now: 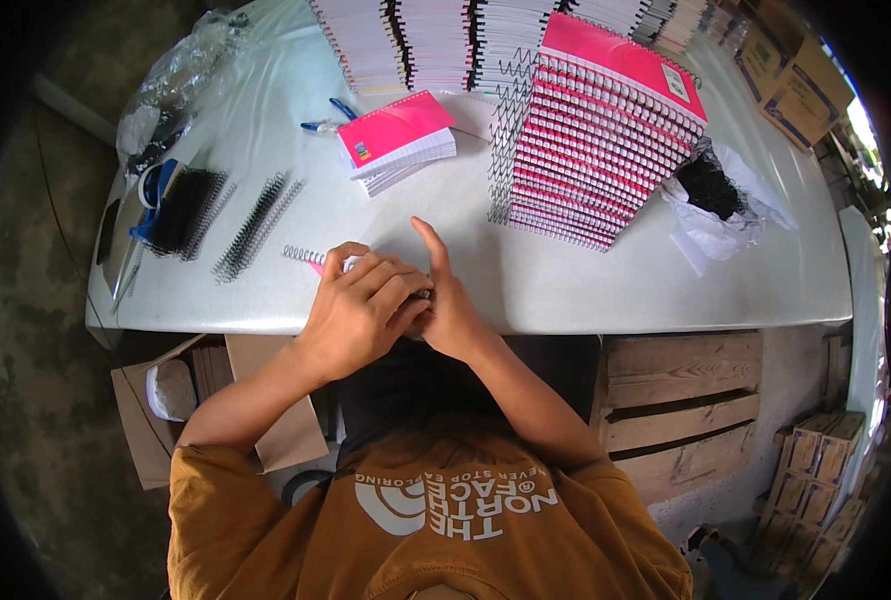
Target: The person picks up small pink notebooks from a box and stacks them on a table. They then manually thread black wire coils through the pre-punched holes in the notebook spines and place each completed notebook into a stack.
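At the table's near edge my left hand [359, 305] is closed over a small spiral notebook, its fingers bent across the top. Most of that notebook is hidden under my hands. A wire coil [301, 254] and a sliver of pink cover [317, 267] stick out past my left fingers. My right hand [448, 305] presses against the notebook's other end, one finger stretched upward and the others curled in. Beyond my hands lies a loose stack of pink-covered sheets [396, 130] with punched edges. To the left are loose black coils [256, 228].
A tall pile of pink spiral notebooks [606, 150] stands right of centre, with paper stacks [431, 45] behind. Blue-handled pliers [331, 122] lie behind the pink sheets. A blue tape dispenser [152, 198] sits left. Black coils fill a white bag [711, 190] at right.
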{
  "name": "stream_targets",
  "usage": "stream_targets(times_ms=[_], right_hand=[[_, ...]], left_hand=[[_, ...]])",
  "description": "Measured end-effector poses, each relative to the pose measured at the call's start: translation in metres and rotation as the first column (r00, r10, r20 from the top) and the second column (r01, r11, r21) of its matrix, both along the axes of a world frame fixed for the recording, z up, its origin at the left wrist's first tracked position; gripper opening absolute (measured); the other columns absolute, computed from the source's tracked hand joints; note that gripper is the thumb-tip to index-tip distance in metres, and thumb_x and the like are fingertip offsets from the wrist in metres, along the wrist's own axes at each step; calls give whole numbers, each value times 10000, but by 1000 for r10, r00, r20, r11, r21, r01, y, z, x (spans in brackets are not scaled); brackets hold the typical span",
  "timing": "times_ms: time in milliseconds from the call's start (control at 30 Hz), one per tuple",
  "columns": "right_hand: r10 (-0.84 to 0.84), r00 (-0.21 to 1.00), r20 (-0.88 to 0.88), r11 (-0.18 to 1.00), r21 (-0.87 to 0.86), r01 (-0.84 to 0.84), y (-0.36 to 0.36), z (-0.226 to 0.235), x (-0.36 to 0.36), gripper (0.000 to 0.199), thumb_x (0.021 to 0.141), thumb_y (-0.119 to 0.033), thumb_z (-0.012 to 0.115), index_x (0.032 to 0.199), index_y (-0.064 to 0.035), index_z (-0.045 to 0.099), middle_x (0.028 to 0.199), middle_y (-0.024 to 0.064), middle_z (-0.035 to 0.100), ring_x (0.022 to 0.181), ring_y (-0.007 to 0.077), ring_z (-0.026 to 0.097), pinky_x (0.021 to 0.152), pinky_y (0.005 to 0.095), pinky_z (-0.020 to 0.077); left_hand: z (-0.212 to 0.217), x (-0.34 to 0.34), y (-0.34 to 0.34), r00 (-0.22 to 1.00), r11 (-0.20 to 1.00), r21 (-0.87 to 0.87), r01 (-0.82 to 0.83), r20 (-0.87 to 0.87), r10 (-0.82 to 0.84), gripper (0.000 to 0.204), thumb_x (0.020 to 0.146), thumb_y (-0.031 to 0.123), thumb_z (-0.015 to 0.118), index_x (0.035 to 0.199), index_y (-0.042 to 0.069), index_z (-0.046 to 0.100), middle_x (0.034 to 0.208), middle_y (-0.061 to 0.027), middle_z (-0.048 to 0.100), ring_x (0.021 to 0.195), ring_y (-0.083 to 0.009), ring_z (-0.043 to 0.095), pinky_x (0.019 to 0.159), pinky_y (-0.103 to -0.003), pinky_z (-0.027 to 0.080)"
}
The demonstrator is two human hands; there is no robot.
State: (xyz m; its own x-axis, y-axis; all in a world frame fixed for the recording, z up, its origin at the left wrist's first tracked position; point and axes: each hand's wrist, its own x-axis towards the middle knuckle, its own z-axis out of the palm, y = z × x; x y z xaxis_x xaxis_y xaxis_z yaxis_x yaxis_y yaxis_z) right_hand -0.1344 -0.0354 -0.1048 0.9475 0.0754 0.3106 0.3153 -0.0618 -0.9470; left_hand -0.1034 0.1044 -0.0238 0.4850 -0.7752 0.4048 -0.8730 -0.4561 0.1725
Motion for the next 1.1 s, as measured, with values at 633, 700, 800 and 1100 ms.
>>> stream_targets(times_ms=[633,700,800,1100], right_hand=[[-352,462,814,755,-45,655,-155,187,-4,219,795,47,593,992,-43,623,1053,92,653,1075,247,569,912,386,444],[-323,523,789,669,-200,715,-191,202,9,250,794,-17,561,1031,-50,635,1095,88,646,1161,247,526,995,372,378],[-359,758,545,840,-165,517,-227,153,24,308,826,-109,537,1117,-41,610,1178,135,608,1217,253,486,1039,346,328],[-763,170,624,378,217,900,-167,119,56,223,936,-110,507,1083,22,611,1131,174,631,1071,257,603,915,338,462]], left_hand=[[160,67,-97,881,915,-345,209,472,-23,263,679,195,756,894,90,646,945,-44,644,886,-224,605,759,-332,433],[137,101,-141,804,711,-560,426,594,-14,241,697,178,753,880,65,644,951,-56,645,872,-240,612,752,-340,455],[80,102,-169,968,757,-603,252,154,-199,303,736,214,756,947,28,644,991,-112,639,904,-294,606,771,-369,484],[53,104,-195,951,209,-952,-225,-261,-165,312,919,264,599,720,33,535,605,38,486,563,-39,375,506,-203,322]])
